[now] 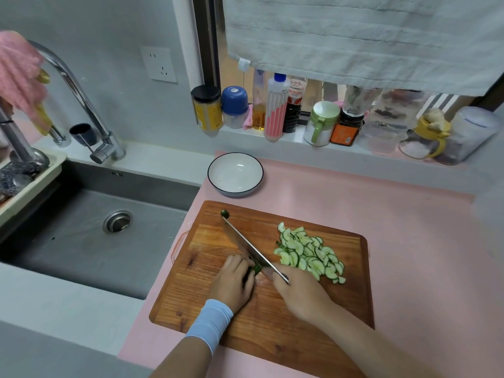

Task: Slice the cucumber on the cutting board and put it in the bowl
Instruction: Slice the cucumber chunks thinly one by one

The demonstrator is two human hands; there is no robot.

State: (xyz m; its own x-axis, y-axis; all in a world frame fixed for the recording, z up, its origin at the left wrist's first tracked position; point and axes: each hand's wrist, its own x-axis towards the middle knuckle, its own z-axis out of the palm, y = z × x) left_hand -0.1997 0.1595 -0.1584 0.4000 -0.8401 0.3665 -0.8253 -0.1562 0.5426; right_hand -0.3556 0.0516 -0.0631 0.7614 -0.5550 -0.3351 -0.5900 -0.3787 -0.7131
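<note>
A wooden cutting board lies on a pink mat. My left hand grips a short green cucumber stub with curled fingers. Just right of it, my right hand holds a knife whose blade rests against the stub and points toward the far left. A pile of several half-moon cucumber slices lies on the board to the right of the blade. A small green end piece sits near the board's far edge. The white bowl with a dark rim stands beyond the board with nothing in it.
A steel sink with a tap is to the left. Jars and bottles line the windowsill behind the bowl. A grey towel hangs above them. The pink mat extends to the right of the board.
</note>
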